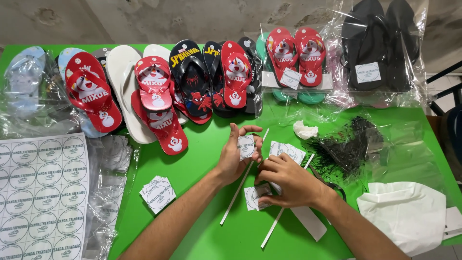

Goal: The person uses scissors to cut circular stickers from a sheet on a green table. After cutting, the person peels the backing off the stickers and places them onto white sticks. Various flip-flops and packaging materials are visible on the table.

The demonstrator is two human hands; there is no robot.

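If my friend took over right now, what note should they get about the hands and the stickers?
Left hand: holds one round sticker label up between thumb and fingers.
Right hand: palm down on the cut label squares on the green table.
Nearby: two thin white strips, a small label stack, a full sticker sheet, black tag pins.
Done: two bagged, labelled sandal packs sit at the back.
Left: loose flip-flops lie unbagged in the back row.

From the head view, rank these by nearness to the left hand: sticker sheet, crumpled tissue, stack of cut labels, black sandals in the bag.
1. Crumpled tissue, right of the left hand.
2. Stack of cut labels, lower left.
3. Black sandals in the bag, far right corner.
4. Sticker sheet, far left edge.
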